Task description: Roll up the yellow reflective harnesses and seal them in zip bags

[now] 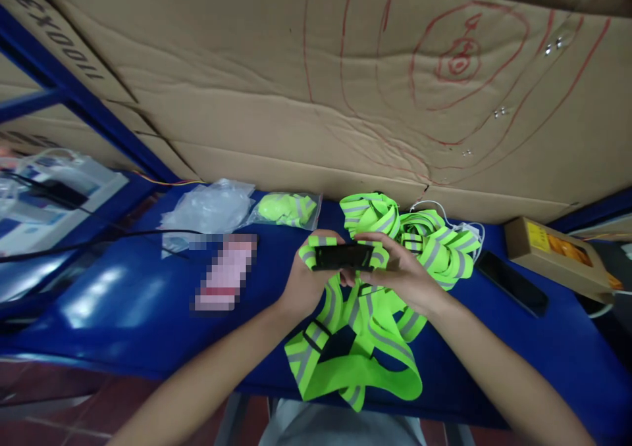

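My left hand (305, 280) and my right hand (405, 272) are both closed on one neon-yellow reflective strap harness (390, 334), one hand on each side of its black plastic buckle (344, 256). The buckle sits level between them, with yellow-and-grey webbing looped through both ends. Below my hands the rest of the straps hangs in loose loops over the table's front part, with a black slider (316, 335) on the left loop. Some fingers are hidden behind the buckle and webbing. Right behind my right hand lies a bundle of similar straps (444, 252).
On the blue table (276, 288) stand a rolled strap bundle (370, 214), a bagged yellow strap (286, 209) and clear plastic bags (212, 206). A pixelated pink item (224, 275) lies left, a black phone (513, 283) and cardboard box (555, 255) right. Cardboard (276, 130) walls the back.
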Action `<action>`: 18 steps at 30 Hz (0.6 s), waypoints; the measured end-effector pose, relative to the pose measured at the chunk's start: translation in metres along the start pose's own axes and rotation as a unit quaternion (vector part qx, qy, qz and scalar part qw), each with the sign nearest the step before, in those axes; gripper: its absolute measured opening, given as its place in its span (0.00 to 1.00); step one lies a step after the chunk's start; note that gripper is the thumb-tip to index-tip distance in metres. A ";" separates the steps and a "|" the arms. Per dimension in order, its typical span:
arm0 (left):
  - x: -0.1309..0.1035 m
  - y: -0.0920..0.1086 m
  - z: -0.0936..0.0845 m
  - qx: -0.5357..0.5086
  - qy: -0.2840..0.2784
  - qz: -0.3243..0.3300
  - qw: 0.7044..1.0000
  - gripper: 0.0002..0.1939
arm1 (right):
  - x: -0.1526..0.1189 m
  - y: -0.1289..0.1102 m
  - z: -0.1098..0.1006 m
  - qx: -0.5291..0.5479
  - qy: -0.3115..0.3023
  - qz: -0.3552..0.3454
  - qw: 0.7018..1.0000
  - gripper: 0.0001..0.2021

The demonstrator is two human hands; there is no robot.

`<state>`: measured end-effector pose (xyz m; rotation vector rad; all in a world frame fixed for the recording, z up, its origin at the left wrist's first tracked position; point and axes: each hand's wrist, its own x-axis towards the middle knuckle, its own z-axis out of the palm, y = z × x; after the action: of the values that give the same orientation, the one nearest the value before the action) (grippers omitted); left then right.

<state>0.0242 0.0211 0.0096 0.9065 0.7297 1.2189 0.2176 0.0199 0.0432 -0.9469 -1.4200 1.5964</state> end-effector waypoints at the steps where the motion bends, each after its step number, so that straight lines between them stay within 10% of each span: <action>1: 0.001 0.001 0.001 -0.013 0.012 -0.009 1.000 0.24 | 0.001 0.003 0.002 0.035 -0.023 0.014 0.999 0.21; 9: 0.011 0.000 0.003 -0.056 0.031 -0.048 0.997 0.25 | 0.006 0.014 0.004 0.103 -0.064 0.082 0.989 0.16; 18: 0.005 -0.014 0.007 0.027 -0.070 -0.104 0.992 0.19 | 0.002 0.012 -0.007 0.151 0.111 0.106 0.977 0.16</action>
<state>0.0379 0.0232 0.0005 0.9265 0.7281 0.9470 0.2216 0.0240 0.0302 -1.0800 -0.9173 1.7387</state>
